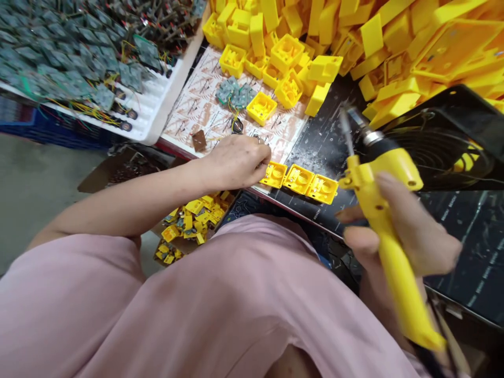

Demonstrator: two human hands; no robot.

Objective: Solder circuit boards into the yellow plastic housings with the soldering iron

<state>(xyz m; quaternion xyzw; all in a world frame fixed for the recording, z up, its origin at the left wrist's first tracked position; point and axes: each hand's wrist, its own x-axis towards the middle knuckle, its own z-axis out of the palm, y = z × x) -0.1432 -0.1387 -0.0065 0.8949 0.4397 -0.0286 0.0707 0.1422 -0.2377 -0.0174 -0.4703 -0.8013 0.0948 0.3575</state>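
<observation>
Plainly, your right grip [419, 231] is wrapped around a yellow tool [394, 268], its metal tip [347, 131] angled away from you and a dark cable at its lower end. Your left grip [240, 160] has its fingers curled down at the left end of a short row of open yellow housings [299, 179] — whether they pinch anything there, you cannot tell, since the hand hides it. The three housings that show sit side by side, hollows up, along the near edge of the black tabletop [464, 236], the leftmost partly behind your fingers.

Just beyond your left grip lie a black round part [237, 126] and a pair of teal circuit boards [235, 94] with wires, on a patterned sheet [197, 94]; a small brown piece [199, 140] is to the left. One open housing [262, 108] sits right beside the boards. Farther out, yellow cases [374, 47] are heaped across the back — and a white tray [161, 102] on your left is crowded with more boards. Below the edge, a box holds small yellow pieces [197, 212].
</observation>
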